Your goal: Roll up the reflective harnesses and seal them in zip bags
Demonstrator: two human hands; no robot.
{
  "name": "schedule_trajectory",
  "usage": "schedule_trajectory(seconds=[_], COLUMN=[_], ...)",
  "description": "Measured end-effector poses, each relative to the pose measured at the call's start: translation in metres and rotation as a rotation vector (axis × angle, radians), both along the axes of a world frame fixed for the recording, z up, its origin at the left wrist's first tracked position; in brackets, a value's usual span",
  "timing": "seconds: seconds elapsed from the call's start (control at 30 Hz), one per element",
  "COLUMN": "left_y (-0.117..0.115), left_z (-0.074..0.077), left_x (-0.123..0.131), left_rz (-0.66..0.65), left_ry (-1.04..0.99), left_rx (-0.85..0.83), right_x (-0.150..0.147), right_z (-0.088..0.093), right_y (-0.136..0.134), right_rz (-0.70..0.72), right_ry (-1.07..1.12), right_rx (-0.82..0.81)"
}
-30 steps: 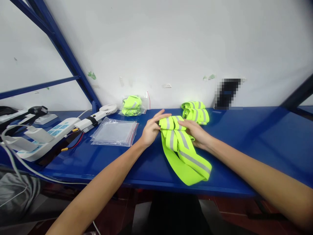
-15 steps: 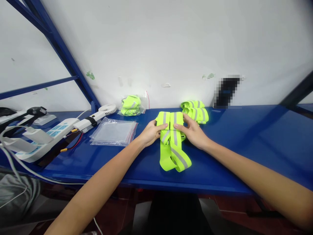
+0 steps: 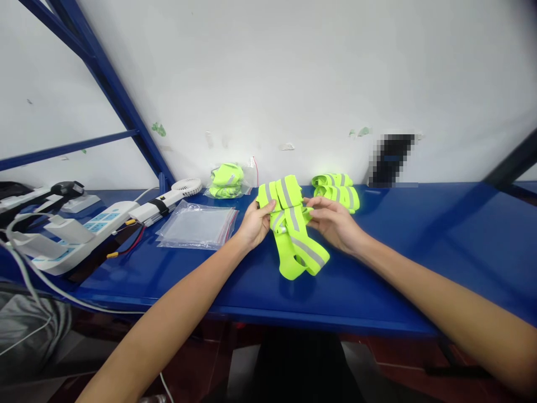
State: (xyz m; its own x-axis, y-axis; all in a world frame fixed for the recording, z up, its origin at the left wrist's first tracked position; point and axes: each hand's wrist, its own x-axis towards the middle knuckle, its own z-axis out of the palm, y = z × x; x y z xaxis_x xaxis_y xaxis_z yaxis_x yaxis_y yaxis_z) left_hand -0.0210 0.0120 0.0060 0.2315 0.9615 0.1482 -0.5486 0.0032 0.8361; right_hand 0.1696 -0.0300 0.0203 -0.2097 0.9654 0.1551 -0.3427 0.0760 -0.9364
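A neon-yellow reflective strap with grey stripes (image 3: 293, 235) is bunched between both hands over the blue table (image 3: 419, 252). My left hand (image 3: 254, 224) is closed on the folded top of the strap from the left. From the right, my right hand (image 3: 333, 221) pinches the same folded part. The strap's loose loops hang down onto the table toward me. Its upper end is lifted and tilted left.
Folded reflective straps (image 3: 338, 190) lie behind my right hand. A bagged strap (image 3: 229, 180) leans at the wall. A stack of clear zip bags (image 3: 197, 224) lies left of my hands. A white hand fan (image 3: 168, 198), power strips (image 3: 75, 235) and cables fill the left end.
The long hanging loops have been gathered up shorter. Both hands have lifted the folded top off the table and tilted it to the left.
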Motion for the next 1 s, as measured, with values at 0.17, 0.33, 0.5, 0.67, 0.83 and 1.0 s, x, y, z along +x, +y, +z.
schedule_trajectory(seconds=[0.17, 0.33, 0.5, 0.67, 0.83, 1.0], left_y=[-0.0019, -0.0045, -0.0059, -0.0078, -0.0079, -0.008], left_z=[0.0011, 0.0012, 0.0015, 0.0049, 0.006, 0.0048], left_x=[0.0003, 0.0011, 0.0016, 0.0025, 0.0015, 0.0014], left_rz=[-0.001, 0.011, -0.007, -0.05, -0.075, -0.064], left_ry=[-0.014, -0.008, 0.0, -0.03, 0.014, 0.03], left_rx=[-0.005, 0.018, 0.025, -0.02, 0.006, 0.014], right_x=[0.0005, 0.0028, 0.0054, 0.0058, 0.0037, 0.0012], right_z=[-0.0019, -0.0009, 0.0001, 0.0014, -0.0019, -0.0022], right_y=[0.0038, 0.0057, 0.007, 0.0064, 0.006, 0.0025], right_rz=[-0.037, 0.0, -0.046, -0.065, -0.099, -0.236], right_ry=[0.024, -0.023, -0.133, -0.226, -0.262, -0.364], right_rx=[-0.132, -0.16, -0.17, -0.134, -0.124, 0.034])
